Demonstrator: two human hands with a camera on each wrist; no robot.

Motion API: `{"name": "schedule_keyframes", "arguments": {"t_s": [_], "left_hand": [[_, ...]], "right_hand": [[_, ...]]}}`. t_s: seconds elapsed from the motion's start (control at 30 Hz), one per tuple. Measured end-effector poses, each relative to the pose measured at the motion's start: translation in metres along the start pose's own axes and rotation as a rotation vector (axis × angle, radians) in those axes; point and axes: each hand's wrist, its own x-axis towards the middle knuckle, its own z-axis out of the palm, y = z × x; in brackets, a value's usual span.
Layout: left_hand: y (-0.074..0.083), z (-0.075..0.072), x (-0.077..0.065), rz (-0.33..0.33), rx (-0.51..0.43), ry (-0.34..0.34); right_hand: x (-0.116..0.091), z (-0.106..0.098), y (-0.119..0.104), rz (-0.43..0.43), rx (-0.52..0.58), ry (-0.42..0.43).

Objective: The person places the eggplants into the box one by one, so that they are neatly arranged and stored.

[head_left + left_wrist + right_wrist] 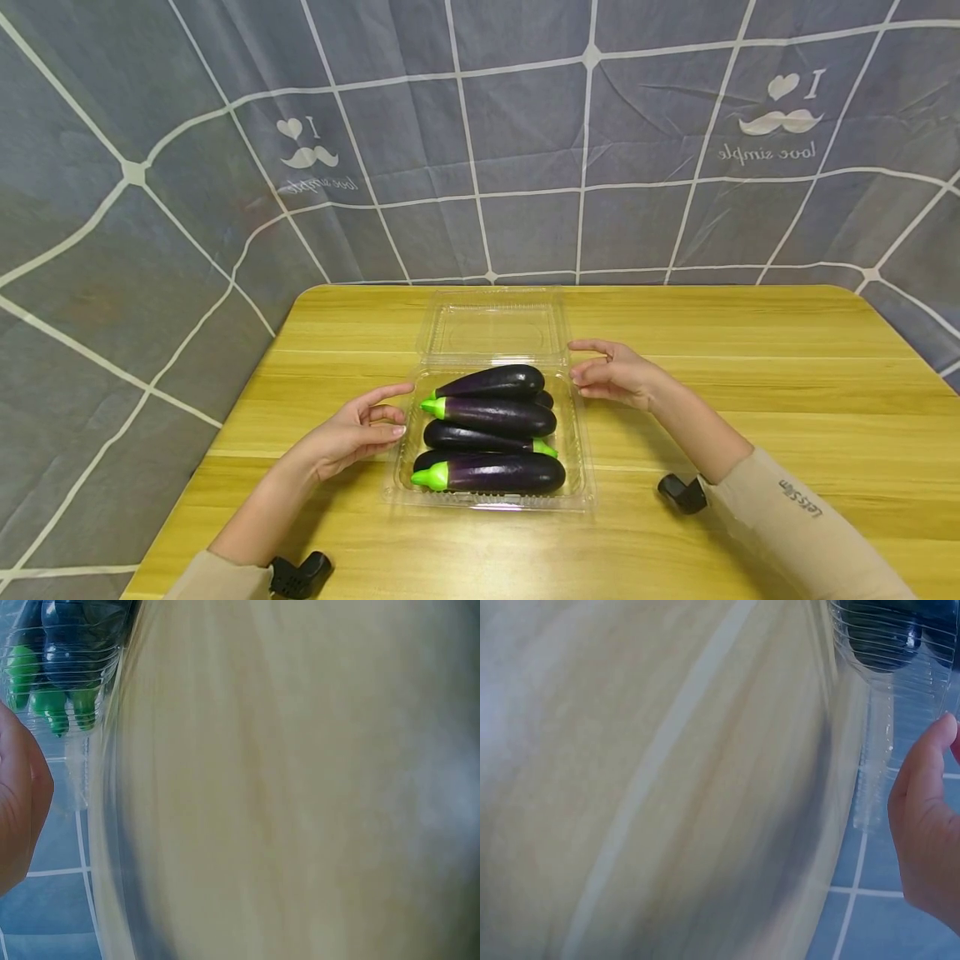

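A clear plastic clamshell box [576, 446] sits on the table with its lid [495, 332] folded back flat behind it. Inside lie several dark purple eggplants [502, 473] with bright green stems, stacked crosswise. My left hand [348, 437] is at the box's left side, fingers loosely extended and fingertips right at the rim. On the opposite side, my right hand [618, 375] has its fingertips beside the rear right corner, near the lid's hinge. Neither hand grips anything. Each wrist view catches the box's ribbed side wall [105, 671] and part of the hand.
The wooden table [750, 375] extends to both sides of the box. Behind and to the left hangs a grey cloth [525, 167] with white grid lines. Black wrist devices [681, 493] sit at both sleeves, low over the table.
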Motion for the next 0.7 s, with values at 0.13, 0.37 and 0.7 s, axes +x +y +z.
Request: {"name": "schedule_keyframes", "arguments": {"t_s": [0.13,0.37,0.7], "left_hand": [[-0.0004,-0.0002,0.0000,0.002,-0.002,-0.003],[0.0006,-0.0001,0.0005,0.000,-0.004,-0.002],[0.0011,-0.0040,-0.0004,-0.013,-0.083,-0.041]], "right_hand": [[-0.0010,0.0009,0.0014,-0.028,-0.019,0.012],[-0.0028,0.0017,0.0039,-0.105,-0.055,0.011],[-0.0023,0.0020,0.0077,-0.181,-0.141,-0.011]]}}
